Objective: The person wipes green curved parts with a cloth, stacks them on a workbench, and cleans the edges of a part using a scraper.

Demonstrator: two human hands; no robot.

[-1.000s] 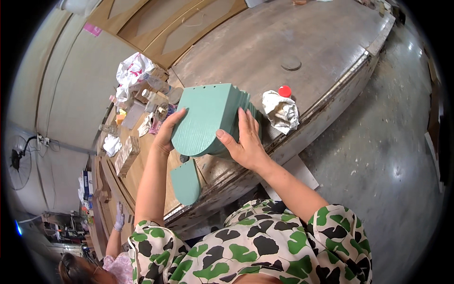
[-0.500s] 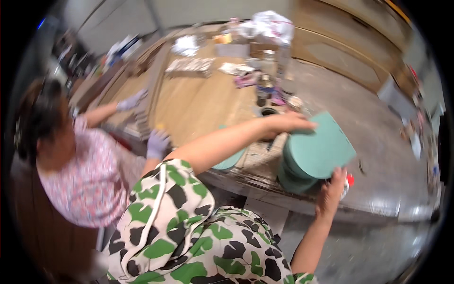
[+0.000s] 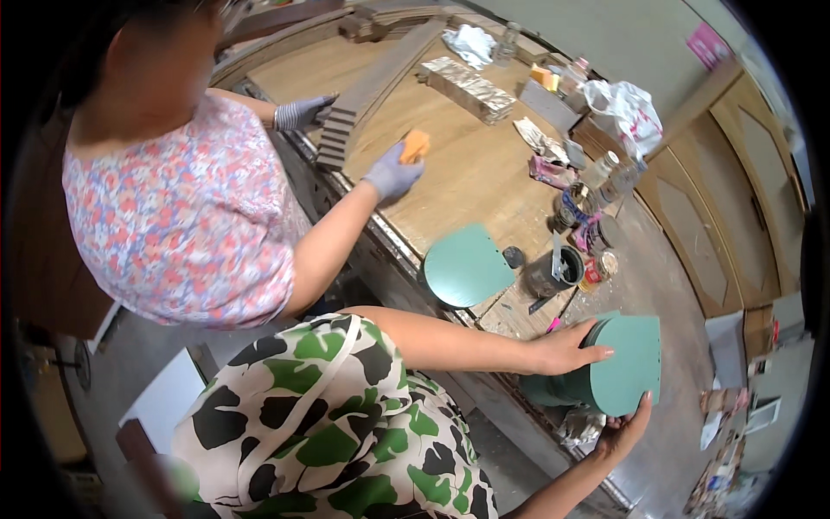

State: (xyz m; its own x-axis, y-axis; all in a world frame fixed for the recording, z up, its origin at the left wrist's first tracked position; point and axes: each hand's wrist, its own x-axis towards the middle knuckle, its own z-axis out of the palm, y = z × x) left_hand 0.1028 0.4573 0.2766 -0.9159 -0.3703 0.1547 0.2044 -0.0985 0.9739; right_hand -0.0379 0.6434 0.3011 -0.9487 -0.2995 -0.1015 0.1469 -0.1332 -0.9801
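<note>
A flat, half-round green panel with one straight edge lies on top of a stack of similar green panels by the table's front edge. My left hand grips its rounded left side, thumb on top, the other fingers mostly out of sight. My right hand holds the near corner from below, a fingertip showing at the straight edge. Left of the stack, more panels of that shape, also green, lie on the table. Between the two piles stand an open dark can and a small dark round pot.
A co-worker in a flowered top stands at my left, gloved, holding an orange sponge-like piece over the wooden board. Glass jars, a white plastic bag and a wrapped block sit farther back.
The view has swung left. My left hand has gone from the far edge of the top panel to its rounded left side. The co-worker's hand with the orange piece has shifted over the board.
</note>
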